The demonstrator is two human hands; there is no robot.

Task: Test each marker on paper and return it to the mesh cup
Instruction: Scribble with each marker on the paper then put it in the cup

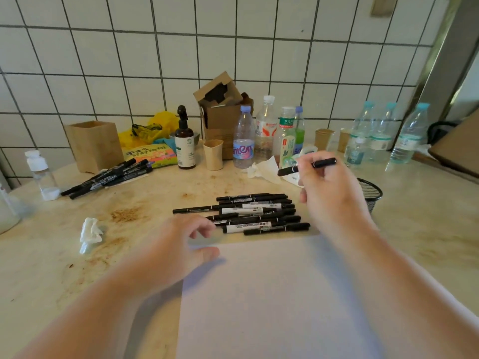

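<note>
- Marker (308, 167): one, black, capped, pinched in your right hand (329, 187), raised above the mesh cup (370, 191).
- Left hand (178, 244): fingers loose, holding nothing, at the paper's (272, 294) corner.
- Marker pile (254, 213): roughly ten; overlap blocks an exact count.
- Second marker group (108, 177): about five.
- Mesh cup half hidden behind your right hand.

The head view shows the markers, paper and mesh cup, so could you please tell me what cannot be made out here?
- Mesh cup: the right hand covers its left side, so its contents stay hidden.
- Held marker: the fingers hide its middle; cap state unclear.
- Paper: cut off by the bottom edge.
- Pile of markers: label print too small to read.
- Left hand: motion-blurred.
</note>
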